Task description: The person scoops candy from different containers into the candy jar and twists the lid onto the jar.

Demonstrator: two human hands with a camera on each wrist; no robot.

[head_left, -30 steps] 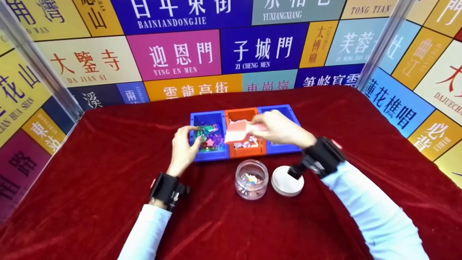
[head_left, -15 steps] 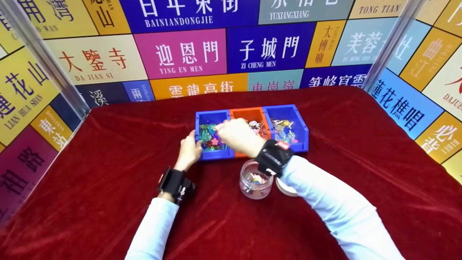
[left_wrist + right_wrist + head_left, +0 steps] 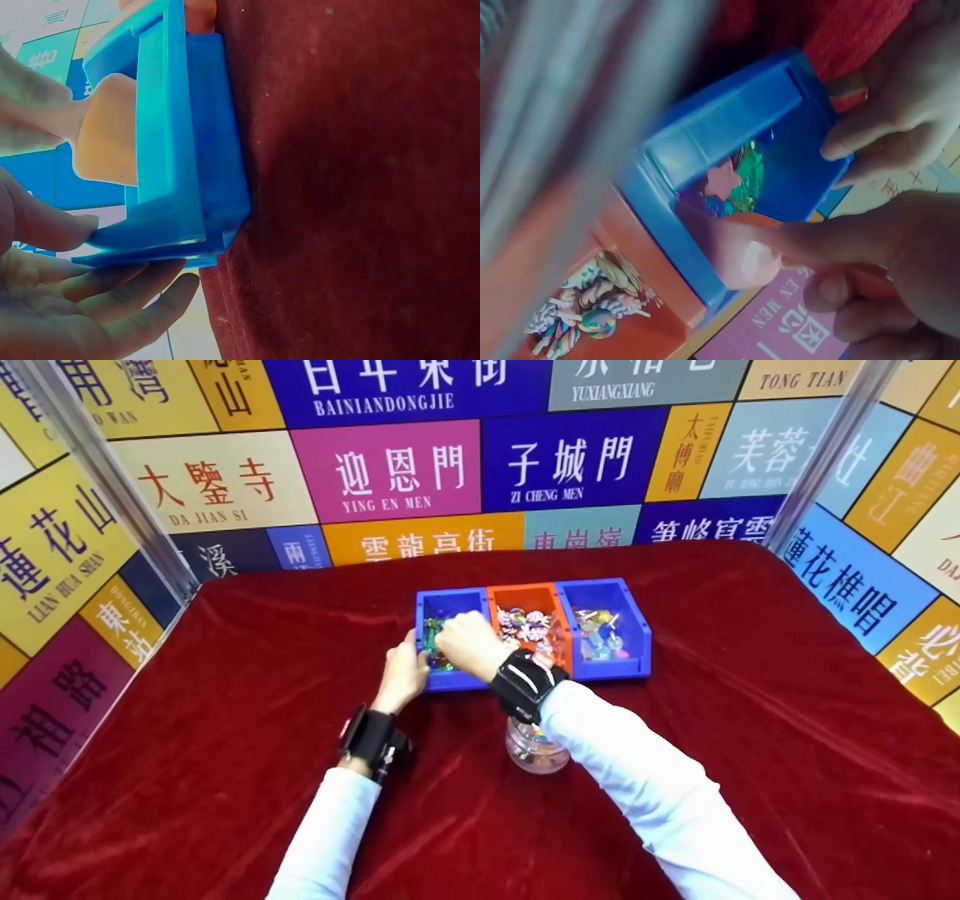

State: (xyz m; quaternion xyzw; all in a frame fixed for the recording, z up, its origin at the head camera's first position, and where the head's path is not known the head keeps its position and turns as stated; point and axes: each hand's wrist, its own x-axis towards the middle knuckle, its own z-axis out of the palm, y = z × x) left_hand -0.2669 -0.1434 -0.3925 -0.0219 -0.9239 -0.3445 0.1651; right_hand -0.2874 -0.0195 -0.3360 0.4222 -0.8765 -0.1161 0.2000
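My right hand grips a pink scoop by its handle. The scoop's blade dips into the left blue bin, which holds shiny green and other coloured pieces and a pink star. In the head view this hand covers the scoop and part of that bin. My left hand holds the bin's left wall, thumb on the inner side and fingers outside, as the left wrist view shows. A clear jar with some small pieces inside stands in front, partly behind my right forearm.
Joined to the blue bin are an orange bin with swirled lollipop-like pieces and another blue bin with yellow and clear pieces. Red cloth covers the table. A sign-printed wall stands behind.
My right hand has carried the scoop left, from over the orange bin into the left blue bin. My left hand has taken hold of that bin's wall. My right arm now hides the white lid.
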